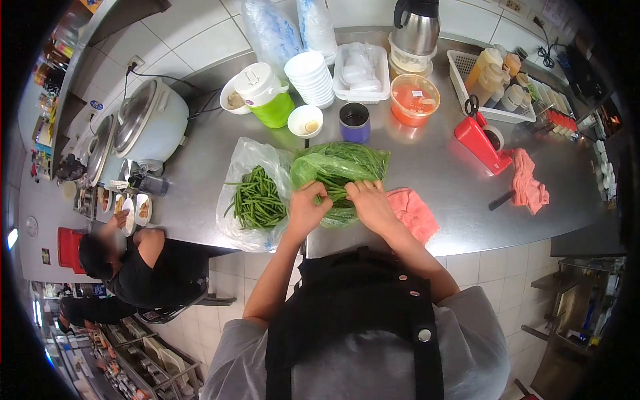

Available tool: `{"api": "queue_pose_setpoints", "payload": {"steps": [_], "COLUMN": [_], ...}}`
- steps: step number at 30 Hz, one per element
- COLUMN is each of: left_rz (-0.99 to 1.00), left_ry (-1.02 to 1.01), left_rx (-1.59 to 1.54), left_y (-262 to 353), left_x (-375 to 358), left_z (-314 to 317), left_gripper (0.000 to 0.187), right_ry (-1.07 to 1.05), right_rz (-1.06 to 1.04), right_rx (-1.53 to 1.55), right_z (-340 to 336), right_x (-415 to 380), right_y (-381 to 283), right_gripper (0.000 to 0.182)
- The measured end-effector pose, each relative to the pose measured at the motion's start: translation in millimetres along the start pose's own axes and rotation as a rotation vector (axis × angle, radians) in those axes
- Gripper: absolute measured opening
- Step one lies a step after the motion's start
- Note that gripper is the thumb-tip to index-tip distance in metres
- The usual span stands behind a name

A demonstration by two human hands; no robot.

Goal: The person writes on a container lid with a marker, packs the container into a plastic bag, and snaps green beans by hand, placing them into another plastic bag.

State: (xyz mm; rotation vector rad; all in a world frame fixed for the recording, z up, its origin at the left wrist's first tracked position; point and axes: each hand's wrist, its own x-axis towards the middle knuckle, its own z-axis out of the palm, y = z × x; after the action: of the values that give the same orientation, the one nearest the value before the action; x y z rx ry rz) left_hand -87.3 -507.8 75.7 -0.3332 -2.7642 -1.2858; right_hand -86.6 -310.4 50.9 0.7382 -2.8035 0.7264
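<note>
Long green beans (347,155) lie in a light green plastic bag (313,167) in front of me on the steel counter. My left hand (308,205) is closed at the bag's near left side, its curled fingers pinching beans. Beside it, my right hand (370,205) is closed over the beans' ends, fingers pointing away from me. Just left is a clear plastic bag (245,155) with a pile of short cut bean pieces (259,200) on it. A pink cloth (415,215) lies by my right wrist.
Behind the beans stand a purple cup (355,127), a small white bowl (305,121), stacked white bowls (310,79) and an orange-filled tub (413,100). A red tape dispenser (477,147) with scissors stands right. Rice cookers (157,123) and a co-worker (153,267) are left.
</note>
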Motion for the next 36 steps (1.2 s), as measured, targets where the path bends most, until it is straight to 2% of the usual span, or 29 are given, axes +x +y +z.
{"api": "queue_pose_setpoints", "payload": {"steps": [1,3,4,6,7,9,10,12,13,15,22,25,27,28,30,31,33,36], "left_rz": [0.001,-0.154,-0.154,-0.320,-0.320,-0.230,-0.231,0.121,0.120,0.208,0.365,0.288,0.053,0.052,0.147,0.145,0.345,0.392], "left_ry": [0.000,0.036,0.035,0.078,0.078,0.120,0.121,0.192,0.193,0.176,0.151,0.156,0.152,0.152,0.189,0.189,0.167,0.144], "left_rx": [0.000,-0.484,-0.484,-0.812,-0.812,-0.512,-0.512,-0.039,-0.040,0.227,0.370,0.272,-0.169,-0.167,0.055,0.056,0.328,0.420], "left_y": [-6.5,-14.8,-16.3,-19.0,-19.8,-15.4,-10.2,5.7,13.7,23.9,14.0,14.6,9.9,9.6,12.9,16.7,24.0,24.3], "left_x": [-0.6,-0.8,-0.1,1.7,1.7,2.0,1.4,-1.0,-2.2,-4.3,2.1,2.4,3.7,3.0,1.9,0.5,-1.6,0.5], "left_z": [4.2,10.3,10.0,8.0,8.8,8.6,6.7,1.9,0.8,-0.4,2.3,4.2,6.5,6.5,5.5,5.2,4.3,5.4], "left_gripper": [0.008,0.003,0.003,0.004,0.004,0.010,0.010,0.015,0.015,0.017,0.018,0.015,0.012,0.012,0.012,0.012,0.012,0.012], "right_ry": [0.001,-0.049,-0.049,-0.101,-0.100,-0.087,-0.088,-0.088,-0.089,-0.050,-0.042,-0.077,-0.053,-0.053,-0.053,-0.055,-0.037,-0.051], "right_rz": [0.001,0.097,0.098,0.165,0.165,0.207,0.206,0.202,0.201,0.177,0.162,0.158,0.170,0.170,0.175,0.175,0.154,0.150], "right_rx": [-0.001,0.210,0.210,0.300,0.300,0.299,0.300,0.260,0.260,0.209,0.151,0.153,0.188,0.189,0.149,0.150,0.122,0.078], "right_z": [0.2,0.5,1.6,5.2,5.8,6.0,5.9,5.2,5.1,5.2,1.9,1.2,1.3,1.6,2.5,3.4,3.9,0.3], "right_x": [-0.3,-1.3,-1.4,-1.3,-1.3,-1.6,-1.3,-1.3,-1.7,-1.4,-2.4,-2.3,-3.1,-3.5,-3.4,-3.7,-2.6,-1.1], "right_y": [-0.4,-1.4,-0.9,0.6,1.6,3.7,4.2,4.9,4.2,1.2,-4.6,-5.3,-4.3,-3.9,-3.0,-3.4,-5.3,-9.2], "right_gripper": [0.008,0.010,0.010,0.012,0.012,0.013,0.013,0.016,0.016,0.015,0.010,0.010,0.009,0.009,0.009,0.009,0.010,0.009]}}
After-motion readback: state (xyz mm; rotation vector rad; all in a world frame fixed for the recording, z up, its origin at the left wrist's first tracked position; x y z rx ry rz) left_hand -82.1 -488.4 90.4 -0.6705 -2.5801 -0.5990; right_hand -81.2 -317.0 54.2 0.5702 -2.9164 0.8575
